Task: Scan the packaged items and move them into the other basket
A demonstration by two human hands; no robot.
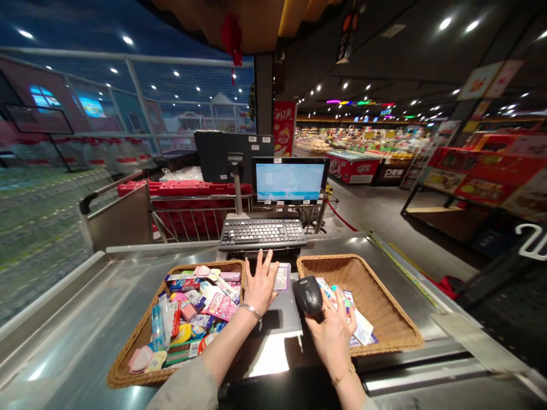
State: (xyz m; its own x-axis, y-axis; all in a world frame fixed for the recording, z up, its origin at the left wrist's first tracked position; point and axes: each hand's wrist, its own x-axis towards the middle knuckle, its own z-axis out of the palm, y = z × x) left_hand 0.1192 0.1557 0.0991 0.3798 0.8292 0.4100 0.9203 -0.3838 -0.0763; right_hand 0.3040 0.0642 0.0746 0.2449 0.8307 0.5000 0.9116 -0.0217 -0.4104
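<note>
At the far left, a stainless checkout counter point(72, 302) carries a wicker basket point(141, 336), heaped almost to its rim with small bright packets point(192, 307) and tubes. Just right of that rim, the left hand point(260, 285) is open, fingers spread, with a metal bracelet point(251, 311) on its wrist. It lies beside a small barcoded packet point(282, 278) on the dark strip between the 2 baskets; whether they touch is hard to tell. Only a narrow gap separates the hands. The right hand point(331, 336) is closed around a black handheld barcode scanner point(307, 295), whose head is near the packet, a placing that seems to keep both within short reach. Its fingers overlap a few colored cards point(342, 299) above a second wicker basket point(354, 259), which is mostly bare weave. A keyboard point(262, 234) and a monitor point(289, 179) stand ahead, beyond the counter's far edge, limiting room forward. More bare steel lies right of the second basket.
</note>
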